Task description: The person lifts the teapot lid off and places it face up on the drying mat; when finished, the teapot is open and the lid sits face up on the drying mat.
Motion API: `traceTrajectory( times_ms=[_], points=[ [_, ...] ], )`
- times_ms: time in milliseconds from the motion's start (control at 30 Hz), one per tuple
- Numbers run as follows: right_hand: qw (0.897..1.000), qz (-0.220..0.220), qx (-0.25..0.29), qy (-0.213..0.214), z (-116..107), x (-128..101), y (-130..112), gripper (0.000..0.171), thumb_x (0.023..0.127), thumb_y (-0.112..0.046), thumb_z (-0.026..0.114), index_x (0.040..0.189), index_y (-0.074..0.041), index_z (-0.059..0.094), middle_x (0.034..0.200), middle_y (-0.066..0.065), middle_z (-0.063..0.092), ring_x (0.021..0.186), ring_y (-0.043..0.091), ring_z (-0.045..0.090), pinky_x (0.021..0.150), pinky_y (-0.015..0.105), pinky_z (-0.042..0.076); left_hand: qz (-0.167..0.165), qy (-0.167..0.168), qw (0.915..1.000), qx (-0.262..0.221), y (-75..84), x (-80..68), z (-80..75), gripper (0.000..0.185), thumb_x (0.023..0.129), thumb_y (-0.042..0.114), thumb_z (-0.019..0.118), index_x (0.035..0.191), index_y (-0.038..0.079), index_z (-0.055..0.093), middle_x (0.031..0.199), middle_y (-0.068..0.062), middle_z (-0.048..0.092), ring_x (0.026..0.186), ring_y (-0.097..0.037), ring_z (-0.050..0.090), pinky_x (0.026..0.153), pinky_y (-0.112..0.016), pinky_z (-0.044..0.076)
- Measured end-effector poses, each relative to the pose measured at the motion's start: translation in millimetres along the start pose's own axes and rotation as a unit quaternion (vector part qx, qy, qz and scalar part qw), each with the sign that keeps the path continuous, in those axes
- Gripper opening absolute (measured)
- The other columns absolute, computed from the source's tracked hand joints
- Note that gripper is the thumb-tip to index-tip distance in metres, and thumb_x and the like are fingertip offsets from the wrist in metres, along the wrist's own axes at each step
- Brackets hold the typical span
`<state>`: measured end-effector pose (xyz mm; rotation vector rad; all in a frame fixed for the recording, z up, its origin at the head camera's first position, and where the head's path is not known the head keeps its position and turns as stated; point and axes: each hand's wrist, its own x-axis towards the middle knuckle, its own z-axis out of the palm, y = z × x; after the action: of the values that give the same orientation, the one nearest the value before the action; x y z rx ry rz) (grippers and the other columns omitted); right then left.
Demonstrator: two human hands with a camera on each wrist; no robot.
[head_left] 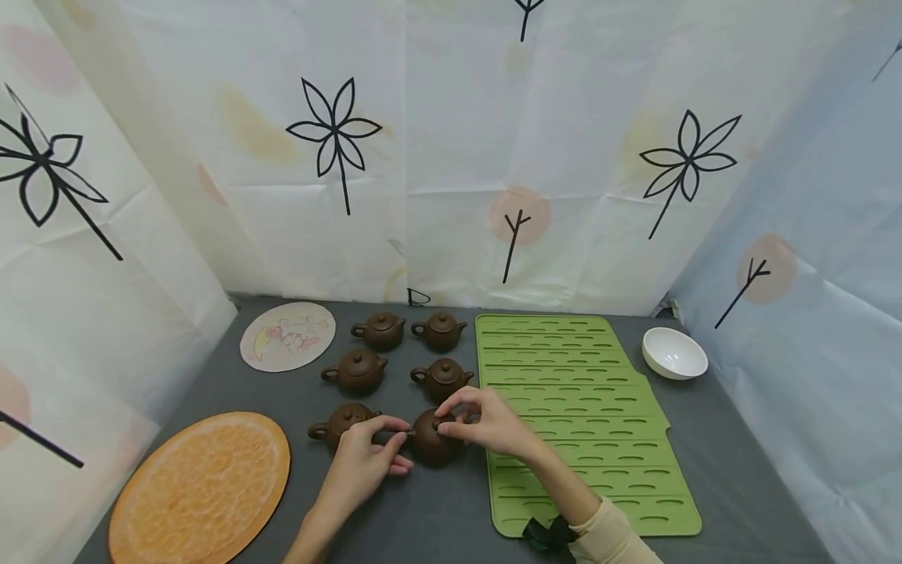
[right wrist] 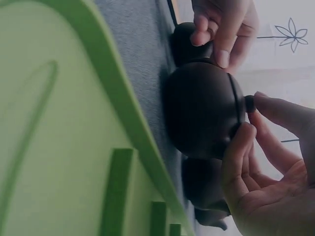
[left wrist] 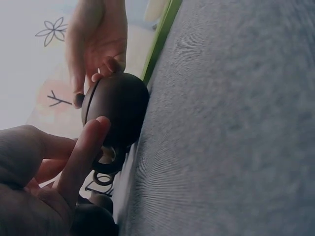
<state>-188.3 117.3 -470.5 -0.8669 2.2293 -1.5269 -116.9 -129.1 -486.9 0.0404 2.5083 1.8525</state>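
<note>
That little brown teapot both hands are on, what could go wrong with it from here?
The right hand pinches only the small knob of the lid, so the lid might slip or come off if lifted. The front teapot sits close beside another teapot, and the left hand reaches between them, so a nudge could knock the two together. The raised edge of the green mat lies right beside it and might catch the pot if it slides.
</note>
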Motion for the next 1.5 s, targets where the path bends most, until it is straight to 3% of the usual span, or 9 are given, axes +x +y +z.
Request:
traceTrajectory(
  times_ms=[200,433,733,967,1233,1500],
  points=[
    [1.000,-0.010,-0.002,0.013,4,1,4,0.019,0.098,-0.016,0.082,0.114,-0.005,0.081,0.116,0.022,0.067,0.072,0.005,0.062,0.059,0.032,0.061,-0.010,0.007,0.9999,-0.004,-1.8,0.6,2.6,0.013,0.100,-0.002,0.074,0.111,0.003,0.078,0.111,-0.021,0.078,0.061,-0.015,0.079,0.060,-0.027,0.065],
    [0.999,-0.028,-0.032,0.025,8,2,5,0.016,0.098,-0.017,0.082,0.111,-0.007,0.081,0.112,0.016,0.069,0.078,0.004,0.056,0.067,0.022,0.054,-0.016,0.011,0.9998,-0.010,-2.9,1.0,4.4,0.012,0.100,-0.003,0.073,0.111,0.001,0.077,0.110,-0.022,0.078,0.061,-0.017,0.079,0.060,-0.027,0.065],
    [0.997,-0.057,-0.018,0.051,1,-6,-5,0.012,0.101,-0.013,0.079,0.111,-0.008,0.079,0.112,0.018,0.067,0.083,0.010,0.059,0.072,0.026,0.054,-0.020,0.014,0.9996,-0.015,-3.0,-0.1,5.0,0.012,0.100,-0.003,0.073,0.110,0.002,0.078,0.112,-0.022,0.078,0.062,-0.018,0.079,0.060,-0.028,0.065],
    [0.996,-0.061,-0.004,0.069,-26,-23,-11,0.012,0.105,-0.010,0.072,0.116,-0.008,0.075,0.126,0.020,0.065,0.077,0.019,0.065,0.058,0.029,0.054,-0.019,0.019,0.9995,-0.017,-2.7,-0.6,5.6,0.012,0.100,-0.003,0.073,0.110,0.002,0.078,0.111,-0.022,0.078,0.062,-0.020,0.079,0.060,-0.028,0.065],
    [0.994,-0.026,-0.021,0.103,-67,-45,-10,0.016,0.107,-0.009,0.069,0.123,-0.006,0.070,0.142,0.028,0.065,0.075,0.007,0.063,0.059,0.036,0.056,-0.018,0.025,0.9994,-0.013,-1.3,1.1,5.9,0.013,0.100,-0.005,0.073,0.109,0.004,0.078,0.110,-0.021,0.078,0.061,-0.017,0.079,0.060,-0.027,0.065],
    [0.989,0.007,-0.038,0.144,-98,-68,-5,0.022,0.111,-0.010,0.062,0.129,0.001,0.064,0.130,0.029,0.066,0.079,0.010,0.063,0.064,0.034,0.056,-0.018,0.026,0.9995,-0.010,-1.0,-0.2,6.4,0.013,0.100,-0.004,0.073,0.109,0.004,0.078,0.110,-0.021,0.078,0.061,-0.017,0.078,0.060,-0.027,0.065]
  ],
)
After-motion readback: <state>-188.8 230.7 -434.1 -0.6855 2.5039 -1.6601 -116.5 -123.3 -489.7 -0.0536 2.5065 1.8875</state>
